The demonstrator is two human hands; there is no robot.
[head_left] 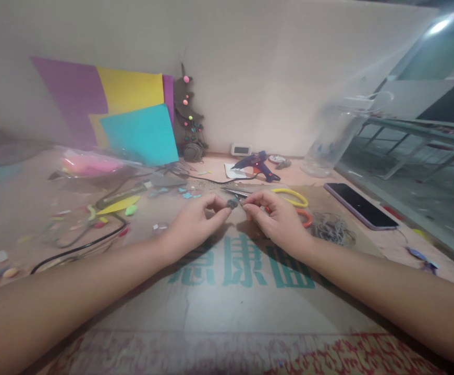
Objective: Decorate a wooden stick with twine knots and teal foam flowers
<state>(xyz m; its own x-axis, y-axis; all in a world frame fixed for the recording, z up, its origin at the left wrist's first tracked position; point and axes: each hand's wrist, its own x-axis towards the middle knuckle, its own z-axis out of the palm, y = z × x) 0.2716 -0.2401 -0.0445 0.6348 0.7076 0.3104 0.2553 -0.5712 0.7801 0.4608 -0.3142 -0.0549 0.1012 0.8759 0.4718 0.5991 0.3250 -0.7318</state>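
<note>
From where I stand, the person's two hands meet on the near side of the glue gun (258,164). The left hand (195,225) has a small dark coil (232,203) pinched in a narrow grip, right at the tips of thumb and forefinger, so the coil pokes out toward the other hand. The right hand (279,221) has its thumb and forefinger drawn close together just beside the coil; whether they nip a strand of it, I can't tell.

A pair of scissors (291,197) lies nearer than the glue gun, partly hidden by the right hand, with a yellow loop and an orange one showing. The tangle of grey cord (333,229) sits nearer and right of the glue gun, the phone (362,207) farther right. Left of the glue gun stand the small dark tree (189,112), dotted with coloured balls, and the coloured sheets (140,136).
</note>
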